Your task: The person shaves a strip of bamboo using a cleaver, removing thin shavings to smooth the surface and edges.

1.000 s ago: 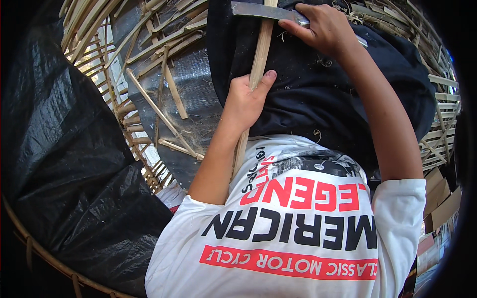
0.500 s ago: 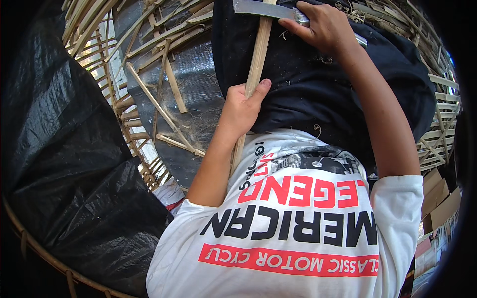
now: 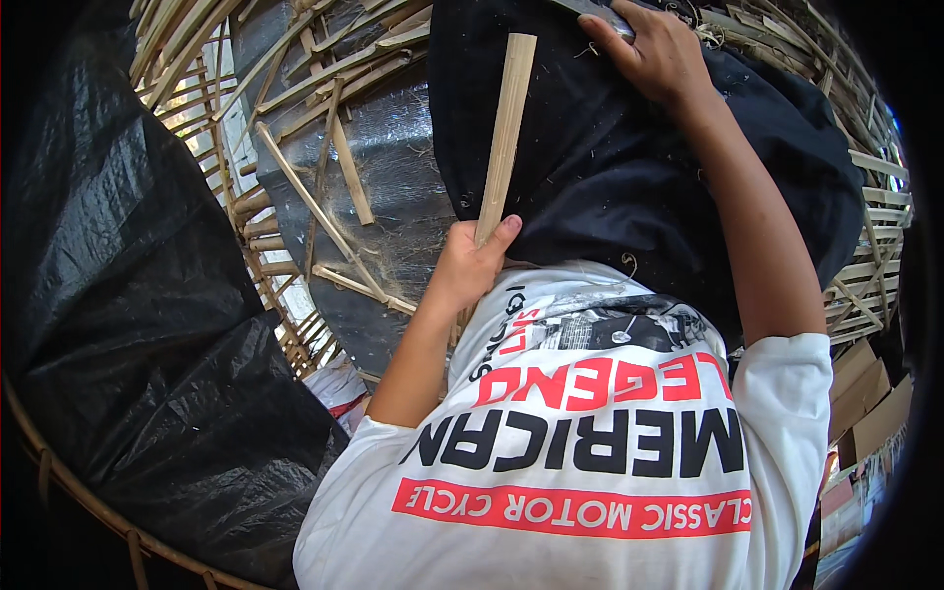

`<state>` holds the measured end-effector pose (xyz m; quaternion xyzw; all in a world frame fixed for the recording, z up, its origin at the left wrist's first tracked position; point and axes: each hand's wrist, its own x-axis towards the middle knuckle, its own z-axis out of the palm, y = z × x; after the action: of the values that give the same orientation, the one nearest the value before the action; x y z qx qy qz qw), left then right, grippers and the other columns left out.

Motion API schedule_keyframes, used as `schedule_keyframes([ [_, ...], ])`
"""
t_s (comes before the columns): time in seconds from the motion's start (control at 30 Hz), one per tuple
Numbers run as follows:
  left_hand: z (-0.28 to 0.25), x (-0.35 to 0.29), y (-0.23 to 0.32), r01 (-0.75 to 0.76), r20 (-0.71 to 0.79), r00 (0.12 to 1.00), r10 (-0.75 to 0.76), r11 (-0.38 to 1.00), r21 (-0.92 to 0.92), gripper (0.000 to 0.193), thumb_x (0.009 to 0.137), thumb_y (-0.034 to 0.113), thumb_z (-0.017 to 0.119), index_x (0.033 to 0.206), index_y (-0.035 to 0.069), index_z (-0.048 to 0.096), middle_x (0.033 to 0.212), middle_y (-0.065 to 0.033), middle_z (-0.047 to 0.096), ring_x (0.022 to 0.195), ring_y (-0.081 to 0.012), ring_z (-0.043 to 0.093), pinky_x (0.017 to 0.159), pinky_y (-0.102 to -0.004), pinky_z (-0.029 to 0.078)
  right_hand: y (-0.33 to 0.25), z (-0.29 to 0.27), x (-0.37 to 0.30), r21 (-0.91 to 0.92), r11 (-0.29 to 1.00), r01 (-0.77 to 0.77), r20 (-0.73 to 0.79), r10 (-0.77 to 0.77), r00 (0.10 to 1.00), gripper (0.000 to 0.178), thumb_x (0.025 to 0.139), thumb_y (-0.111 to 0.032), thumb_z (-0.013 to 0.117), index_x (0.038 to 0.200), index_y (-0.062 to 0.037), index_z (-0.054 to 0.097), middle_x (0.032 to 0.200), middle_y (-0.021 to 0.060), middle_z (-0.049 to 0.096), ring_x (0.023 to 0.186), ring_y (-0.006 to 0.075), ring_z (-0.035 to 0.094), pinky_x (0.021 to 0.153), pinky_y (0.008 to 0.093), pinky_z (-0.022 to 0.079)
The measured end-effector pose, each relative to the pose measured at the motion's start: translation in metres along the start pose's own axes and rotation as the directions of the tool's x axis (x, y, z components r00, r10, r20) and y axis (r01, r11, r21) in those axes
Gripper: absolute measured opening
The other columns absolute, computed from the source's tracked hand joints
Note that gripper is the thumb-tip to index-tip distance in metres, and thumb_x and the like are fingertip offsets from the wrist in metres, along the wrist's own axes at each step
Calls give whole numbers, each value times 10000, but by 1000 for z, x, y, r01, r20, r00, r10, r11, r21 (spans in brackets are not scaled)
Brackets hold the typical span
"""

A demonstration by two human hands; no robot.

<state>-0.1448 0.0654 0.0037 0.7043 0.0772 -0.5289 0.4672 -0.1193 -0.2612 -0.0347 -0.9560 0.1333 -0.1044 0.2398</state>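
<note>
My left hand (image 3: pixel 466 264) is closed around the lower part of a pale bamboo strip (image 3: pixel 507 133), its thumb lying along the face. The strip slants up and away from my body over the dark cloth (image 3: pixel 600 187) on my lap. At the top edge, my right hand (image 3: pixel 661 49) is wrapped round the handle of a broad-bladed knife (image 3: pixel 582 8). Only a bit of the grey blade shows; the rest is cut off by the picture's edge. The blade stands apart from the strip's squared far end.
Several loose bamboo strips (image 3: pixel 313 205) lie on a dark plastic sheet (image 3: pixel 388 187) at the left, with more piled at the far side. A black tarp (image 3: pixel 147 295) hangs at the far left. Slatted bamboo (image 3: pixel 880 236) and cardboard boxes (image 3: pixel 865 393) stand at the right.
The knife has moved away past the strip's far end, partly out of view. My left hand has drawn the bamboo strip toward my body, and its far end now shows.
</note>
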Motion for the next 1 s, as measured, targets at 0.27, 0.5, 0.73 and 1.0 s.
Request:
schedule_keyframes([
  [0.27, 9, 26, 57, -38, -32, 999, 41, 996, 81, 562, 935, 551, 593, 619, 165, 334, 494, 75, 306, 379, -44, 296, 360, -241, 235, -1, 0, -19, 133, 968, 214, -113, -199, 973, 595, 779, -644, 650, 815, -51, 656, 710, 161, 655, 690, 370, 657, 638, 445, 520],
  [0.5, 22, 36, 63, -174, -86, 976, 201, 952, 253, 599, 949, 452, 628, 532, 83, 408, 521, 61, 378, 498, -46, 316, 429, -288, 261, -6, -7, -12, -37, 989, 145, 113, -141, 984, 615, 805, -658, 625, 916, -56, 686, 693, 172, 651, 702, 370, 659, 622, 436, 509],
  [0.73, 26, 15, 27, -192, -151, 953, 264, 908, 373, 572, 948, 389, 653, 535, 72, 414, 527, 67, 348, 530, -39, 310, 446, -284, 257, 0, -11, 8, -9, 991, -136, 12, 136, 991, 646, 850, -644, 543, 742, -16, 655, 703, 220, 644, 708, 418, 643, 652, 490, 504],
  [1.0, 2, 7, 20, -99, -101, 988, 116, 983, 155, 541, 966, 416, 618, 581, 81, 437, 524, 62, 384, 497, -41, 341, 440, -275, 268, 12, -12, -19, 208, 976, -68, -84, 87, 993, 587, 865, -604, 596, 956, -26, 642, 754, 206, 656, 760, 423, 647, 678, 463, 498],
])
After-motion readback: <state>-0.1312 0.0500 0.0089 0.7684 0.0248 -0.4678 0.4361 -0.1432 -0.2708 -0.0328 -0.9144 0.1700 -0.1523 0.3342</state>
